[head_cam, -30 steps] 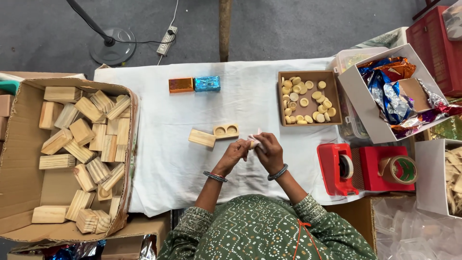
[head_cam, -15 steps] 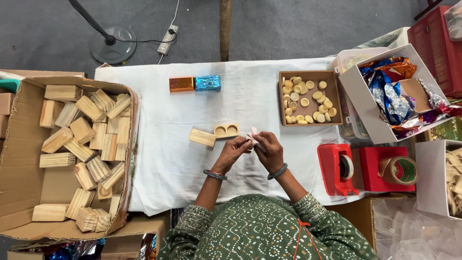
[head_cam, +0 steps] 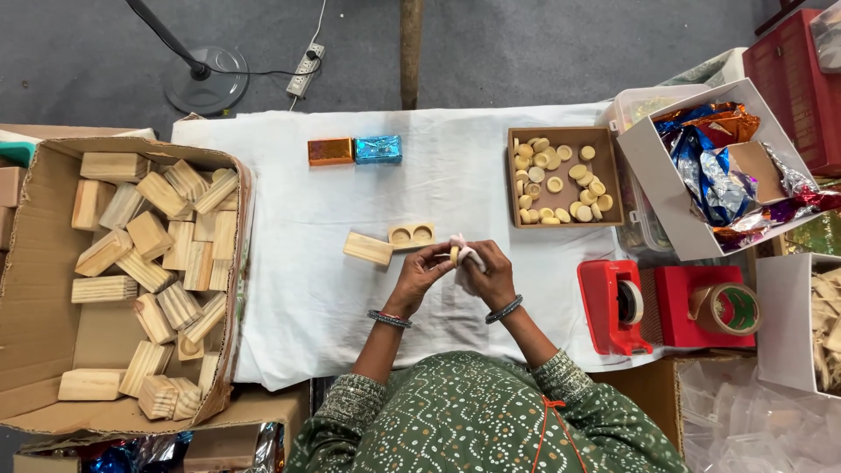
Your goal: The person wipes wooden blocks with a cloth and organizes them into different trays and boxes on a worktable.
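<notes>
Overhead view of a work table covered with a white cloth (head_cam: 298, 289). The left hand (head_cam: 422, 273) and the right hand (head_cam: 487, 273) meet over the middle of the cloth, fingers curled inward, pinching between them a small pale round piece (head_cam: 455, 254) together with a bit of white wrapping (head_cam: 464, 256); which hand carries most of the grip cannot be told. Each wrist wears bangles.

Just beyond the hands lie two wooden pieces, close together — a plain wooden block (head_cam: 368, 249) to the left and a wooden block with two round hollows (head_cam: 412, 235) to its right. Farther back on the cloth, a copper-foil-wrapped block (head_cam: 330, 151) touches a blue-foil-wrapped block (head_cam: 378, 149).

To the right of the hands, a shallow brown tray (head_cam: 611, 175) holds many pale round discs. Beside it stands a white box (head_cam: 653, 180) filled with crumpled coloured foil sheets. Nearer the person — a red tape dispenser (head_cam: 613, 307) and a roll of brown tape (head_cam: 725, 308) on a red box.

At the left edge, a large cardboard carton (head_cam: 35, 324) holds many plain wooden blocks lying loosely heaped.
</notes>
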